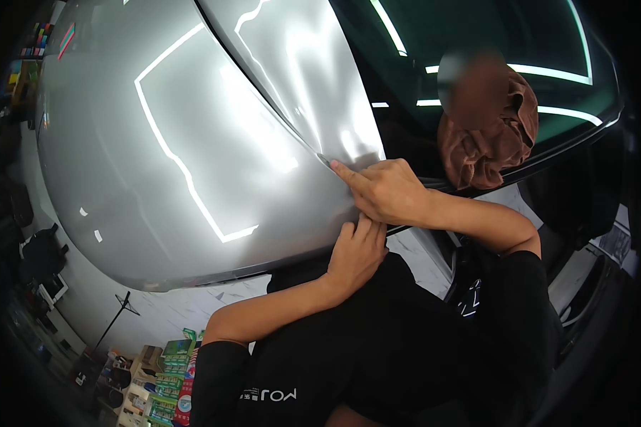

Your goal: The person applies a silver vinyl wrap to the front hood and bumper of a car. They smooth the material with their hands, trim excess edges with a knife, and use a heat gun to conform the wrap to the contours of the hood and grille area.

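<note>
While the silver car hood (171,156) stretched away up and left, the right hand (381,191) pressed a fingertip at its rear edge; the left hand (356,255) curled closed just beneath, touching it.

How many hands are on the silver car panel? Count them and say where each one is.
2. The right hand presses its fingertips at the panel's edge seam, below the brown cloth. The left hand sits directly under it, gripping the silver car panel at its lower edge. None appears hidden.

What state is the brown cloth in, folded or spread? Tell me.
Neither: the cloth lies bunched in loose folds on the windshield, apart from both hands, which press on the hood edge.
</note>
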`<state>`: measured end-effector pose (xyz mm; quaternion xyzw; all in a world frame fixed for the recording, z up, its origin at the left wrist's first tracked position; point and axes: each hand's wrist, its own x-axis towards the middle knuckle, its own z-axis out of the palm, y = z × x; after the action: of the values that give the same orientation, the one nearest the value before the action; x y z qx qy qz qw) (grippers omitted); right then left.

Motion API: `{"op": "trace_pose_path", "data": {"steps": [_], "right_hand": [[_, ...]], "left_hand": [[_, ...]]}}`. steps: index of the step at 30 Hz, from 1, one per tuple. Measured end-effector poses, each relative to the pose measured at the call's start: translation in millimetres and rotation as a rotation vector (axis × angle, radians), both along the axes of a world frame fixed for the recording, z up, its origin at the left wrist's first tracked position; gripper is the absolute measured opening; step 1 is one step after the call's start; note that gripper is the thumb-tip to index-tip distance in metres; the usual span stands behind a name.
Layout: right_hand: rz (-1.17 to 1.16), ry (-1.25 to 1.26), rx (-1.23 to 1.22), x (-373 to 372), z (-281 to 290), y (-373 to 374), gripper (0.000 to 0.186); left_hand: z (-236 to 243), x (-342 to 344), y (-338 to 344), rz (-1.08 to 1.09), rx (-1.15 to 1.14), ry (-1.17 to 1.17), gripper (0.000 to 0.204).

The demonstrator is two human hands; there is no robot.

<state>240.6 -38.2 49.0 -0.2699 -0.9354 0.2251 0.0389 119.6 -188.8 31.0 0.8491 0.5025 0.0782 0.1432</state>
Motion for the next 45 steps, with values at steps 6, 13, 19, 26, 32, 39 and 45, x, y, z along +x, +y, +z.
{"op": "trace_pose_path", "data": {"steps": [6, 13, 19, 26, 32, 39, 45], "right_hand": [[0.012, 0.014, -0.002, 8, 3, -3, 0.063], [0.036, 0.018, -0.002, 18, 2, -6, 0.063], [0.047, -0.001, -0.018, 23, 6, -8, 0.062], [0.076, 0.002, -0.034, 29, 6, -8, 0.064], [0.094, -0.018, -0.048, 35, 8, -8, 0.066], [0.105, -0.033, -0.081, 42, 11, -8, 0.073], [0.120, -0.036, -0.081, 48, 15, -8, 0.072]], "left_hand": [[-1, 9, -3, -0.025, -0.004, 0.003, 0.057], [2, 15, -5, -0.005, -0.027, 0.004, 0.050], [0, 19, -7, 0.011, -0.039, 0.004, 0.059], [0, 20, -9, -0.013, -0.020, 0.017, 0.055], [0, 15, -14, -0.041, 0.012, -0.090, 0.057], [4, 11, -15, 0.013, 0.020, -0.118, 0.061], [2, 11, -11, 0.037, 0.080, -0.151, 0.048]]}}
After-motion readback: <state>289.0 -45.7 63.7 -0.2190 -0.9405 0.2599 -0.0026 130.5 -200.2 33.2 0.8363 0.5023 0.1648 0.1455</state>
